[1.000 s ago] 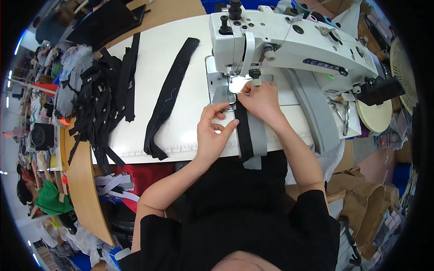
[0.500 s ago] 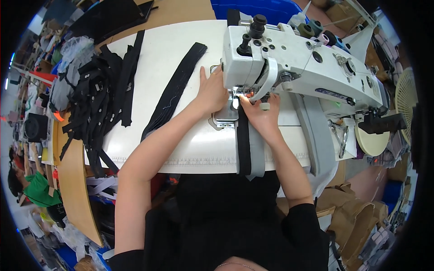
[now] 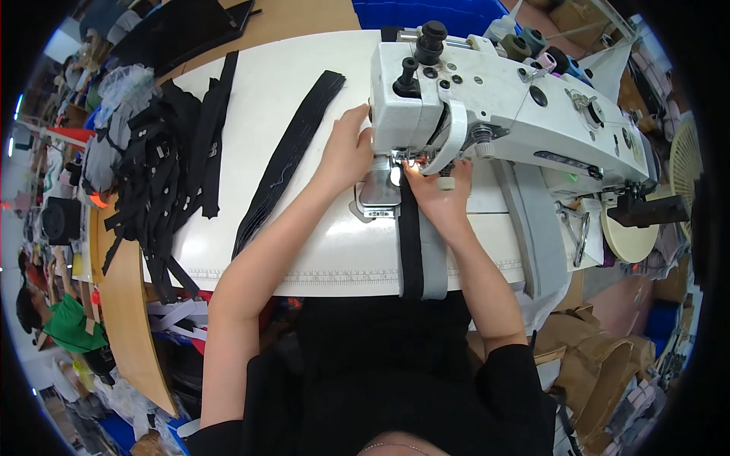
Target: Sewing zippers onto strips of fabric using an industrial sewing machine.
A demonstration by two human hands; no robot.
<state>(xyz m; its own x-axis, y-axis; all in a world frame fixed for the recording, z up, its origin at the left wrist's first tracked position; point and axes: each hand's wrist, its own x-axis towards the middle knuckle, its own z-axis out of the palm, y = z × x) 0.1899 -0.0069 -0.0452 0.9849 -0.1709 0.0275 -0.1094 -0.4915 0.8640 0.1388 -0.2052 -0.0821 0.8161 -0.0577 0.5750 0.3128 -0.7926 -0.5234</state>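
Note:
A white sewing machine stands over the white table. A black zipper tape lies along a grey fabric strip; both run under the lit needle area and hang over the front edge. My right hand bears on the strips just right of the needle, digits gripping them close to the presser foot. My left hand is raised at the left of the machine head, fingers stretched forward and bent slightly, tips partly hidden behind the head. Nothing shows in it. Below it lies the metal plate.
A stack of black zipper tapes lies left of my left arm. Farther left, a tangled pile of black zippers spills over the edge. Folded grey strips hang at the right. Thread cones and a blue bin stand behind the machine.
My left hand has shifted slightly left and toward me, off the metal plate, and its fingers have drawn closer together. My right hand stays nearly in place at the needle.

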